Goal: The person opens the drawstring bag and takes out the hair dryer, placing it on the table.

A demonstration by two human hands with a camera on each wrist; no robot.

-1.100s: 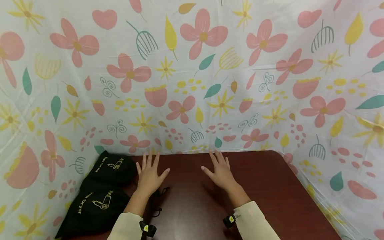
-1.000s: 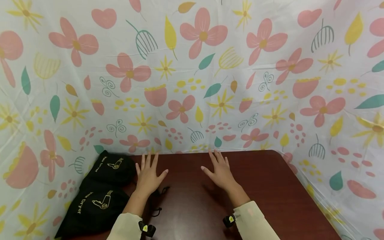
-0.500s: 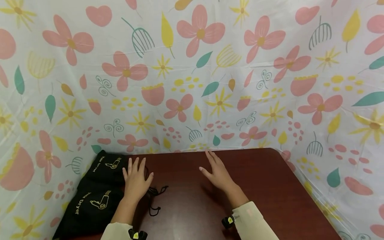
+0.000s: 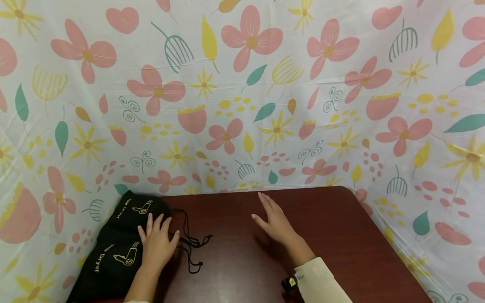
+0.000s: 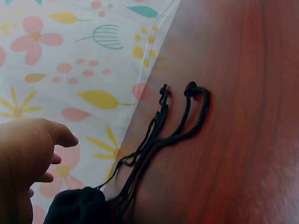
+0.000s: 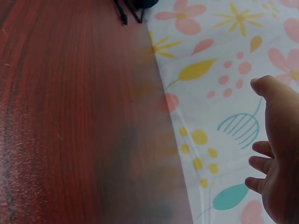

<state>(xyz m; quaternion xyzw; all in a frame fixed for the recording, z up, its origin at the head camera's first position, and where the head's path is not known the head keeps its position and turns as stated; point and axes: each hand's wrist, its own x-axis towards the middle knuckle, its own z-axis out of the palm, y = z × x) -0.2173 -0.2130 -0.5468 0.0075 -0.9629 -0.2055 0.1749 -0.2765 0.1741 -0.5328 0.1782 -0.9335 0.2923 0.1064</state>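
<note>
Two black drawstring bags lie at the left of the table in the head view, each printed with "Hair Dryer" and a dryer drawing in gold. My left hand [image 4: 157, 244], fingers spread, is over the right side of the nearer bag [image 4: 102, 265], its fingertips overlapping the farther bag [image 4: 132, 212]. Black drawstrings [image 4: 193, 242] trail rightward from the bags; in the left wrist view the knotted cords [image 5: 159, 135] lie beside a gathered bag mouth [image 5: 77, 205]. My right hand [image 4: 276, 221] hovers over the middle of the table, fingers extended and holding nothing.
A dark red-brown wooden table [image 4: 322, 235] with a rounded far right corner spreads beneath both hands. Flower-patterned white cloth [image 4: 235, 97] hangs along its back and both sides. A black wrist camera [image 4: 289, 283] sits at my right cuff.
My left hand has moved left and nearer, from beside the bags to over them, uncovering the drawstrings. My right hand has barely moved. The head view has shifted slightly.
</note>
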